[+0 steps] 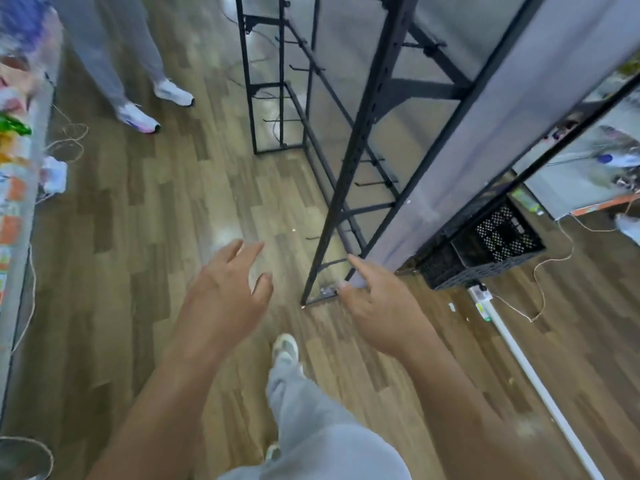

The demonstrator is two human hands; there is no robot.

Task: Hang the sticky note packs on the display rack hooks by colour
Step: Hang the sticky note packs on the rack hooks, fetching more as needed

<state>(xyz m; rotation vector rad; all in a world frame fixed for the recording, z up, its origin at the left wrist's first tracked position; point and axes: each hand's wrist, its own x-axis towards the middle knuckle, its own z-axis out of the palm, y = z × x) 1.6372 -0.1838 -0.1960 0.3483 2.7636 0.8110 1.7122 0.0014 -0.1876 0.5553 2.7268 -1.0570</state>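
A black metal display rack (349,157) with a grey back panel runs from the top centre down to the floor. Several bare hooks (375,184) stick out of its cross bars. No sticky note packs are in view. My left hand (227,292) hovers over the wooden floor, left of the rack's near foot, fingers spread and holding nothing. My right hand (377,303) is at the rack's near bottom corner, its forefinger stretched along the panel's lower edge, thumb near the frame, nothing in it.
A black plastic crate (485,251) sits on the floor right of the rack. A white pole (526,368) and loose cords lie by it. Another person's legs (114,53) stand at the top left. A shelf of goods (14,174) lines the left edge.
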